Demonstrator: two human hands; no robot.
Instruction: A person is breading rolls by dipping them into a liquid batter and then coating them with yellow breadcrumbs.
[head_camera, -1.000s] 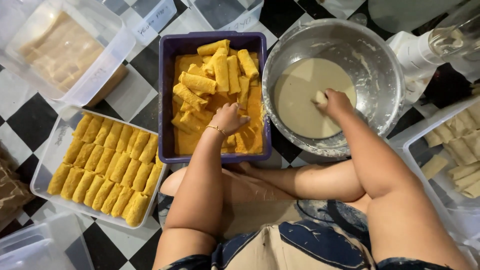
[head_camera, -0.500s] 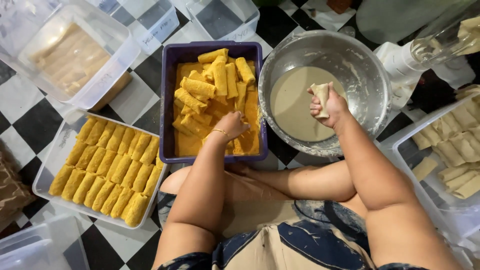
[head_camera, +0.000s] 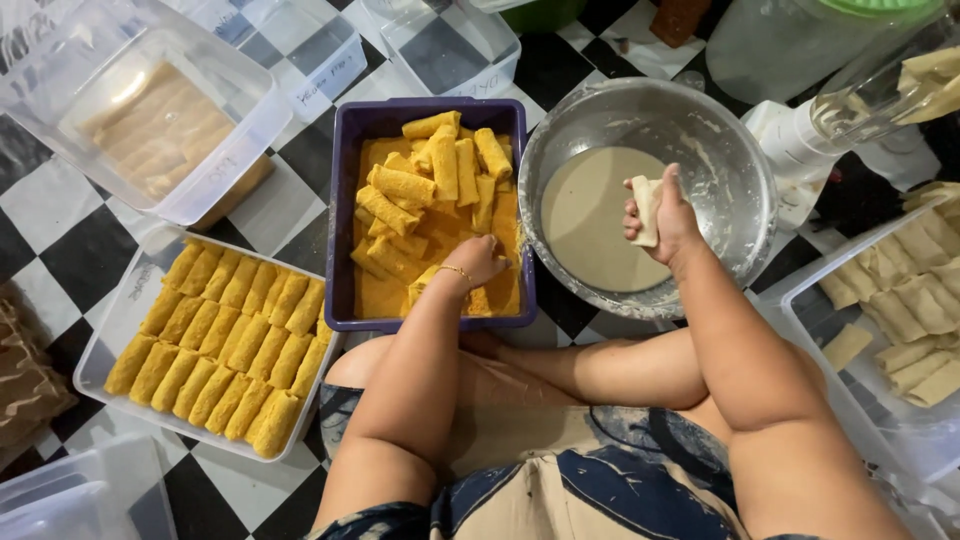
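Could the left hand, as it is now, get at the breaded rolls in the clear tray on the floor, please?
Probably yes. The left hand rests in the purple tub, and the clear tray of breaded rolls lies right beside it, uncovered, with nothing between them.

One camera sits on the person's head. It looks straight down, close over the lap, the arms and the floor (head_camera: 70, 260). The trays fill the top of the frame.
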